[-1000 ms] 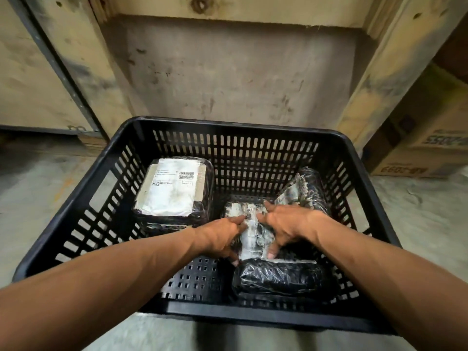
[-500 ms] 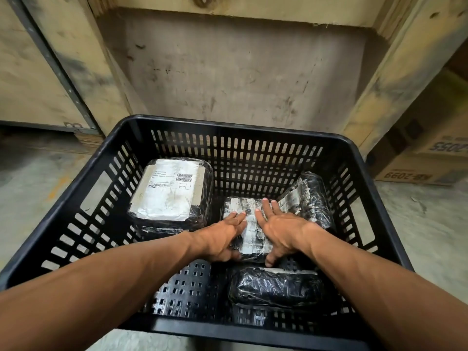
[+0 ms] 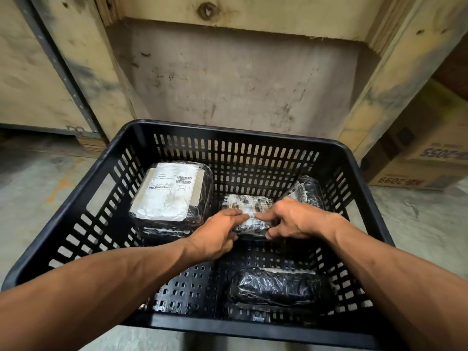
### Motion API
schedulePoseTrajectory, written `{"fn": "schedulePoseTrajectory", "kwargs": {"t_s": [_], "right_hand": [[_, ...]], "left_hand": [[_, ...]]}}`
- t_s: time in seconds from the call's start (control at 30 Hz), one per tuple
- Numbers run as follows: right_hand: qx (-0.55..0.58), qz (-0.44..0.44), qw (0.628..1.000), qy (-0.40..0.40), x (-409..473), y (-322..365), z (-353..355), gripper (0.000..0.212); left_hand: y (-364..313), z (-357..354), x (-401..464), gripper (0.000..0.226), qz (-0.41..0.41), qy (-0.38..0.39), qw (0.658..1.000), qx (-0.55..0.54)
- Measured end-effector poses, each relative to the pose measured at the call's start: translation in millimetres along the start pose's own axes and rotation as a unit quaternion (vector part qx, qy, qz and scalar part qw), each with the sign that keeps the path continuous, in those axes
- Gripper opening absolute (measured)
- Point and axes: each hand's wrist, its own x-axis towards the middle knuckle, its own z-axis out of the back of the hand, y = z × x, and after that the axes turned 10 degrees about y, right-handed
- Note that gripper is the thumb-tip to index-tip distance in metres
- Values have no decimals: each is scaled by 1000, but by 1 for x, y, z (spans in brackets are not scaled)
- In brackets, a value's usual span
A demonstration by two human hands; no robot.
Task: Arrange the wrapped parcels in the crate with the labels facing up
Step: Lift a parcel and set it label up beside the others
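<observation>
A black slotted plastic crate (image 3: 96,188) sits on the floor in front of me. A small wrapped parcel (image 3: 247,203) with a crumpled white label on top lies in its middle. My left hand (image 3: 217,234) grips its near left edge and my right hand (image 3: 293,219) grips its near right edge. A large parcel (image 3: 169,196) with a white barcode label facing up lies at the back left. Another parcel (image 3: 309,190) leans in the back right corner. A dark parcel (image 3: 281,287) with no label showing lies at the front right.
Worn wooden panels (image 3: 228,79) rise just behind the crate. Cardboard boxes (image 3: 425,163) are stacked at the right. The concrete floor (image 3: 38,188) spreads to the left and right of the crate.
Both hands went from lying flat on the small middle parcel to curling their fingers around its near edges. The view has shifted slightly closer to the crate.
</observation>
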Motion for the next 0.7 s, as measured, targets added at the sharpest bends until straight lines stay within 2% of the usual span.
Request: {"fn": "schedulePoseTrajectory", "kwargs": {"t_s": [0.07, 0.17, 0.3, 0.37, 0.43, 0.6, 0.7], "right_hand": [[-8, 24, 999, -29, -7, 5, 5, 53], [13, 50, 995, -89, -16, 10, 8, 53], [33, 34, 981, -187, -23, 18, 7, 32], [50, 46, 974, -215, -24, 22, 19, 27], [50, 73, 958, -272, -63, 44, 40, 30], [83, 124, 954, -259, -60, 45, 41, 62], [159, 185, 928, -280, -55, 48, 36, 63]], "left_hand": [[-2, 6, 3, 54, -38, -31, 998, 28], [-8, 12, 3, 59, -1, -47, 994, -102], [-10, 20, -2, 33, 42, -111, 974, -195], [-13, 33, 5, 29, 54, -128, 964, -227], [-46, 76, -8, 27, 29, -172, 956, -234], [-47, 111, -7, 26, -6, -176, 940, -292], [-51, 115, -10, 23, -26, -183, 924, -335]]}}
